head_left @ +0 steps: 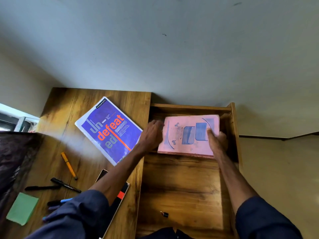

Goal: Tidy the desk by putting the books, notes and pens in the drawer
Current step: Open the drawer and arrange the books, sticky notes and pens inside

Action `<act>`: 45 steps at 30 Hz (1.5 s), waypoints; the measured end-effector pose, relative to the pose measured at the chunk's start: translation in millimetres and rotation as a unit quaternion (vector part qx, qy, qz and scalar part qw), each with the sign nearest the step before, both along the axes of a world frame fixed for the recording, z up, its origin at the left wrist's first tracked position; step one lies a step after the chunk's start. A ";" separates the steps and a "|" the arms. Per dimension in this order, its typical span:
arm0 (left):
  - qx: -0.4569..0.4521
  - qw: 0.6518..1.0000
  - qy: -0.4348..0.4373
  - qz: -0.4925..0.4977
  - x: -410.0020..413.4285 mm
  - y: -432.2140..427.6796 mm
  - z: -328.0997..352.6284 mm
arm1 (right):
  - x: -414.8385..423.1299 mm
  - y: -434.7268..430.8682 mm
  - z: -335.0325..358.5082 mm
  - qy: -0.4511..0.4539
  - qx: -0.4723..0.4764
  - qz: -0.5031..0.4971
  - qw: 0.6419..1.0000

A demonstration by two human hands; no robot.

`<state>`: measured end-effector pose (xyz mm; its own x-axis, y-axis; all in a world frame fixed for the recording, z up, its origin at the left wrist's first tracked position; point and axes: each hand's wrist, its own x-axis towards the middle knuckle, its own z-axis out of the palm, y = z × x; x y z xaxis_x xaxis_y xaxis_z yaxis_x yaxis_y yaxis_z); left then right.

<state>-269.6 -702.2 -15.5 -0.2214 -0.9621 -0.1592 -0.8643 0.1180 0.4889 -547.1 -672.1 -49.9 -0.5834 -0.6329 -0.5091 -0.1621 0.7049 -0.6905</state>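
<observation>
— Right hand (217,142) first: what is it doing?

— It grips the pink book (188,133) at the book's right end, thumb flat on the cover, the other fingers hidden round the edge.

— And the left hand (151,135)?

— It is at the book's left edge, fingers reaching towards it. They look fairly straight (the blur is heavy there), so I cannot tell whether they hook the edge or only touch it.

— Where is the book?

— It is at the far end of the open drawer (181,187), lying across it, cover up. Towards the drawer's near end a small black thing (164,214) lies on its floor.

— What is outside the drawer?

— On the desk (57,118), left of the drawer, a blue notebook (110,130) lies just beside it. Further left lie an orange pen (68,165), black markers (66,185) and a green note pad (22,208). Another book (120,195) lies near the drawer's left wall, partly under the left forearm.
</observation>
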 end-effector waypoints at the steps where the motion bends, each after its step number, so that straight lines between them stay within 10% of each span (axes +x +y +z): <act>1: 0.020 0.999 -0.020 -0.025 -10.5 3.2 -6.6 | 3.3 -6.8 1.1 0.038 0.014 0.010 0.999; 11: 0.335 0.934 -0.124 0.003 -37.5 18.1 -55.8 | 15.6 -43.8 -41.2 0.051 0.149 0.093 0.983; 23: 0.320 0.940 -0.106 0.045 -32.1 21.9 -71.1 | 25.8 22.4 -71.8 0.138 0.239 0.221 0.935; 45: 0.305 0.946 -0.100 0.028 -40.1 29.3 -79.2 | -1.6 13.3 -63.0 0.094 0.161 0.182 0.965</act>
